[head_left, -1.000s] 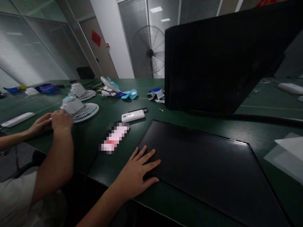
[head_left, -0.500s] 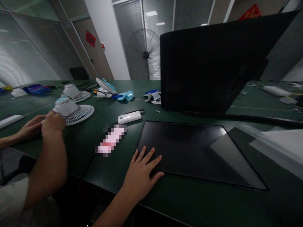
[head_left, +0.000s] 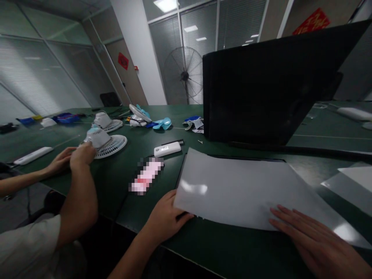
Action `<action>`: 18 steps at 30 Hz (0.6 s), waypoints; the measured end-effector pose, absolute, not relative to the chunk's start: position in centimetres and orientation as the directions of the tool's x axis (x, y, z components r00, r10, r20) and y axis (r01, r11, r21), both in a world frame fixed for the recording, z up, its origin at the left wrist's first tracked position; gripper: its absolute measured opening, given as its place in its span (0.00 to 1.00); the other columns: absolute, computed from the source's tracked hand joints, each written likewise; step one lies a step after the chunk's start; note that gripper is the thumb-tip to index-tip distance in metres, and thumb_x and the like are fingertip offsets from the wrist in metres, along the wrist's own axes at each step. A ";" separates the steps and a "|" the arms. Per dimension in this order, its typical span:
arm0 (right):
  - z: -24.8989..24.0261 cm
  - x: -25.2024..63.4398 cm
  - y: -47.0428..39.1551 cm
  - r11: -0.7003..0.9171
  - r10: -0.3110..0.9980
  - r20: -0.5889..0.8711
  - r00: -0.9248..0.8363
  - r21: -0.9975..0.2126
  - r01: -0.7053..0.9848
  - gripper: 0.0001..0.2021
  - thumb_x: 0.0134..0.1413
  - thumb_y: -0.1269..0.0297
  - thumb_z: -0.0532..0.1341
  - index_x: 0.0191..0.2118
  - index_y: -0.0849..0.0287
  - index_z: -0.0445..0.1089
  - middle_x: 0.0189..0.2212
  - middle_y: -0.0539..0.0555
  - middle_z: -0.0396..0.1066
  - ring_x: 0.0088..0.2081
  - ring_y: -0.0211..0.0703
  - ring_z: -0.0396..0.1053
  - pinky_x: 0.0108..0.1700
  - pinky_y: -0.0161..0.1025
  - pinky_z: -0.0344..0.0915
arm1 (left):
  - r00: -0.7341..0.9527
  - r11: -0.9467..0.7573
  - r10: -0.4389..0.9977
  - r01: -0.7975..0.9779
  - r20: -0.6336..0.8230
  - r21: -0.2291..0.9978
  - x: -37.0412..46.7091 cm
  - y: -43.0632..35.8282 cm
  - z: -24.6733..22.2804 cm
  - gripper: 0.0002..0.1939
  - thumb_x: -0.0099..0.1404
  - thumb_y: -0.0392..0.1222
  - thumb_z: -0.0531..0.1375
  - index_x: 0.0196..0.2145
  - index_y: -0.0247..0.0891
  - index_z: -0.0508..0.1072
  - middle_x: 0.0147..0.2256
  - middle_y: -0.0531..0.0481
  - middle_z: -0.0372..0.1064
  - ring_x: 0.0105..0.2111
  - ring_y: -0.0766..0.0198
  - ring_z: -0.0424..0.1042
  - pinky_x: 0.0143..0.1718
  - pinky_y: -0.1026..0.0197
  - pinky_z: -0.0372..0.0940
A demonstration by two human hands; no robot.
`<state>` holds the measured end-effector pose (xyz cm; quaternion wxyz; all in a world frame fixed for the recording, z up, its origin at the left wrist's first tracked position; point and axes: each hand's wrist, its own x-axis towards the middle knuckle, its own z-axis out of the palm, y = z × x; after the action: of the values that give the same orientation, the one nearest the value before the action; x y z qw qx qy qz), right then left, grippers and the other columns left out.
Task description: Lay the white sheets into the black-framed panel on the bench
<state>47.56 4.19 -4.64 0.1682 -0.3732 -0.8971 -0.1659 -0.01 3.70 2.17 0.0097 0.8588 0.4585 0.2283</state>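
Two hands flat and open, left hand at the white sheet's 9 o'clock edge, right hand pinning its 5 o'clock corner over the black panel on the tabletop; better to square edges before pressing.

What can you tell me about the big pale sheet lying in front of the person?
The sheet is a thin, glossy, whitish-grey film, roughly rectangular, catching light glints. It lies nearly flat over the dark panel on the green table, covering most of it. The left hand is at its near left corner; the right hand presses fingers on its near right edge.
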 end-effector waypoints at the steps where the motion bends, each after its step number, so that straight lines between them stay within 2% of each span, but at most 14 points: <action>1: -4.8 47.0 4.3 0.663 0.610 0.413 -0.676 0.201 0.721 0.30 0.71 0.62 0.49 0.76 0.39 0.54 0.70 0.46 0.56 0.63 0.54 0.67 0.54 0.55 0.80 | 0.425 -0.574 0.767 0.790 0.481 0.218 -0.1 3.3 2.0 0.07 0.73 0.45 0.65 0.39 0.44 0.83 0.43 0.45 0.82 0.47 0.50 0.79 0.48 0.46 0.75; 3: -5.1 46.6 4.4 0.652 0.626 0.384 -0.679 0.219 0.726 0.30 0.71 0.59 0.50 0.76 0.41 0.53 0.71 0.47 0.53 0.65 0.57 0.65 0.54 0.59 0.81 | 0.312 -0.533 0.718 0.822 0.622 0.203 -0.1 2.5 1.9 0.16 0.73 0.42 0.64 0.26 0.41 0.74 0.29 0.48 0.73 0.33 0.56 0.73 0.36 0.53 0.71; 5: -5.3 46.6 4.4 0.653 0.626 0.368 -0.688 0.236 0.720 0.31 0.71 0.58 0.49 0.77 0.44 0.52 0.72 0.49 0.52 0.67 0.57 0.62 0.54 0.63 0.80 | 0.223 -0.477 0.685 0.857 0.694 0.195 0.0 2.2 1.9 0.21 0.72 0.38 0.64 0.22 0.41 0.65 0.24 0.51 0.64 0.28 0.60 0.66 0.32 0.56 0.66; 7: -5.3 46.7 4.5 0.653 0.623 0.373 -0.688 0.235 0.720 0.31 0.72 0.58 0.48 0.77 0.47 0.51 0.72 0.51 0.51 0.68 0.56 0.60 0.55 0.67 0.79 | 0.186 -0.434 0.689 0.880 0.701 0.193 0.1 2.5 1.9 0.14 0.71 0.38 0.65 0.27 0.40 0.70 0.28 0.49 0.68 0.31 0.58 0.69 0.35 0.53 0.69; 8: -5.2 46.6 4.5 0.658 0.622 0.376 -0.687 0.226 0.719 0.30 0.72 0.58 0.48 0.77 0.47 0.51 0.72 0.51 0.52 0.69 0.55 0.59 0.56 0.68 0.78 | 0.190 -0.421 0.716 0.885 0.672 0.198 0.2 2.7 1.9 0.07 0.70 0.40 0.66 0.33 0.39 0.75 0.34 0.45 0.72 0.36 0.55 0.72 0.39 0.50 0.72; 9: -5.1 46.4 4.6 0.662 0.626 0.375 -0.684 0.210 0.720 0.30 0.73 0.59 0.48 0.76 0.47 0.52 0.72 0.51 0.52 0.69 0.55 0.58 0.56 0.69 0.77 | 0.202 -0.407 0.756 0.890 0.623 0.205 0.2 3.1 1.9 0.06 0.69 0.42 0.67 0.41 0.39 0.78 0.41 0.41 0.75 0.42 0.50 0.74 0.43 0.46 0.73; 11: -4.7 45.9 4.5 0.666 0.645 0.358 -0.676 0.171 0.726 0.29 0.73 0.60 0.48 0.76 0.47 0.52 0.72 0.51 0.52 0.70 0.55 0.57 0.58 0.71 0.75 | 0.234 -0.381 0.838 0.898 0.493 0.221 0.1 3.8 1.7 0.19 0.66 0.46 0.69 0.53 0.41 0.78 0.53 0.38 0.74 0.52 0.43 0.75 0.50 0.38 0.74; 13: -4.5 45.7 4.5 0.685 0.655 0.327 -0.681 0.124 0.718 0.29 0.74 0.59 0.48 0.76 0.46 0.51 0.73 0.52 0.51 0.71 0.56 0.55 0.58 0.71 0.74 | 0.239 -0.350 0.887 0.906 0.395 0.238 0.0 4.2 1.4 0.23 0.64 0.48 0.71 0.56 0.44 0.78 0.58 0.39 0.73 0.56 0.40 0.74 0.54 0.34 0.73; 15: -4.7 46.3 4.6 0.672 0.696 0.314 -0.645 0.030 0.740 0.28 0.75 0.57 0.48 0.76 0.44 0.51 0.73 0.52 0.50 0.71 0.57 0.55 0.60 0.72 0.73 | 0.220 -0.324 0.905 0.911 0.364 0.255 0.0 4.3 1.2 0.22 0.64 0.49 0.71 0.54 0.43 0.79 0.57 0.39 0.74 0.56 0.40 0.75 0.56 0.33 0.72; 18: -6.2 50.0 5.6 0.525 0.792 0.406 -0.456 -0.072 0.848 0.30 0.74 0.49 0.48 0.77 0.38 0.49 0.72 0.51 0.52 0.70 0.60 0.57 0.66 0.76 0.67 | 0.201 -0.312 0.908 0.911 0.368 0.270 -0.1 4.2 1.0 0.23 0.64 0.52 0.71 0.54 0.41 0.78 0.58 0.38 0.75 0.56 0.40 0.75 0.57 0.33 0.73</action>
<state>50.01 5.60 -6.23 0.1986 -0.4821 -0.8504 -0.0705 -0.14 4.17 0.99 -0.0034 0.7750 0.5866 0.2350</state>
